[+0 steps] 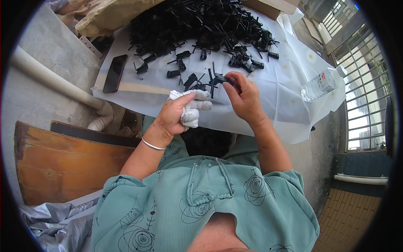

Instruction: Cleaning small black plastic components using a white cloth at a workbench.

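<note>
Held in the fingers of my right hand [244,97] is a small black plastic part [219,79] with thin bars sticking out of it. That hand is closed, its thumb and fingertips pinching the part just above the table. White fabric [190,114] covers the fingers of my left hand [172,115], while its thumb is bare. Two of those covered fingers stretch apart toward the right hand, and nothing shows between them. Several loose black parts [191,81] lie right beyond the left fingertips. Farther back, a large heap of similar black parts [201,25] covers the table's far side.
A white plastic sheet [285,92] covers the table [138,87]. At the left lies a dark phone [115,74]; a clear water bottle [321,86] rests on its side at the right. Cardboard [273,6] is behind the heap. A pale pipe [58,77] runs along the left.
</note>
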The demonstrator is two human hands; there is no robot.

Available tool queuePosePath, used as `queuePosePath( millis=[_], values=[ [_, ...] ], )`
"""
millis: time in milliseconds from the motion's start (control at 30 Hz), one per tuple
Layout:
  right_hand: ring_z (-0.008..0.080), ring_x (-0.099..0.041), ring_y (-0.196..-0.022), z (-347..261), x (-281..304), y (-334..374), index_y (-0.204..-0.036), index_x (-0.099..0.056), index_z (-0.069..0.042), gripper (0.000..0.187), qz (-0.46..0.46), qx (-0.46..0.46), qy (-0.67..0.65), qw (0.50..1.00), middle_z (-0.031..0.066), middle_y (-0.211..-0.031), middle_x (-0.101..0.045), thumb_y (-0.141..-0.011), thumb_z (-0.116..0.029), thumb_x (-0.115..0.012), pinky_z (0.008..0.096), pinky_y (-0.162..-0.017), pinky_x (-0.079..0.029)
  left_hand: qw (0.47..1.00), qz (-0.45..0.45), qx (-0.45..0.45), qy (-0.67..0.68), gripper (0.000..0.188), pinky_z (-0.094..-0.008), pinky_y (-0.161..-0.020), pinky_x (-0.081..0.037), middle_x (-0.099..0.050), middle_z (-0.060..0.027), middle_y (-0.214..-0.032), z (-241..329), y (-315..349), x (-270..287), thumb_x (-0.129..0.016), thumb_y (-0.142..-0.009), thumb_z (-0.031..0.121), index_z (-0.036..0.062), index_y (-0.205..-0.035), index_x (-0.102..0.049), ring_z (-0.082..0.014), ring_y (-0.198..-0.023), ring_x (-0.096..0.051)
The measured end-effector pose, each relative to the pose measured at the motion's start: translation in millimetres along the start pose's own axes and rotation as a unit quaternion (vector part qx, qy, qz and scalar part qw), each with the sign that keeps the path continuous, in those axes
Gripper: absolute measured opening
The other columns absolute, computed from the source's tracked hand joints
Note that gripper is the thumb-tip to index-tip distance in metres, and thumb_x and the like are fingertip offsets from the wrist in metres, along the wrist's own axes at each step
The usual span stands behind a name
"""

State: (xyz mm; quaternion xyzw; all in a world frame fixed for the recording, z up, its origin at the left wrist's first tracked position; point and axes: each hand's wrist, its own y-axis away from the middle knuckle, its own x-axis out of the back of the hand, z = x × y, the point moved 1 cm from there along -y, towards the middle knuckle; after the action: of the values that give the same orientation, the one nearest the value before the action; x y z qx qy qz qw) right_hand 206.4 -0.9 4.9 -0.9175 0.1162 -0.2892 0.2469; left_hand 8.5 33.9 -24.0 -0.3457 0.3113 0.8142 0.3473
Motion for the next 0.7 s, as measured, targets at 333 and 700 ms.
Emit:
queuePosePath(
  millis=[333,700],
  values=[
    [0.0203,-0.055,-0.058,-30.1,3.0,8.4,-0.094,-0.057,-0.004,0.023,-0.205,0.049,-0.082,0.974,0.0083,-0.077,-0.058,-0.073,-0.007,-0.066,0.0276,-0.052,-0.045,0.996,-0.083,-0.012,0.005,0.024,-0.0185,-0.037,-0.031,-0.06,-0.0099,-0.084,-2.5,9.1,-15.9,-0.047,-0.092,0.016,0.007,-0.114,-0.05,-0.0023,-0.042,-0.039],
    [0.0068,-0.04,-0.058,-37.1,-18.8,9.1,-0.077,-0.052,-0.001,0.021,-0.141,-0.146,-0.176,0.963,0.0002,-0.063,-0.047,-0.085,-0.017,-0.061,0.0237,-0.052,-0.037,0.902,0.084,-0.207,-0.37,0.028,-0.0175,-0.048,-0.04,-0.052,0.0,-0.08,-6.8,21.8,-35.9,-0.053,-0.085,0.001,0.0026,-0.112,-0.045,-0.0035,-0.057,-0.045]
  ],
)
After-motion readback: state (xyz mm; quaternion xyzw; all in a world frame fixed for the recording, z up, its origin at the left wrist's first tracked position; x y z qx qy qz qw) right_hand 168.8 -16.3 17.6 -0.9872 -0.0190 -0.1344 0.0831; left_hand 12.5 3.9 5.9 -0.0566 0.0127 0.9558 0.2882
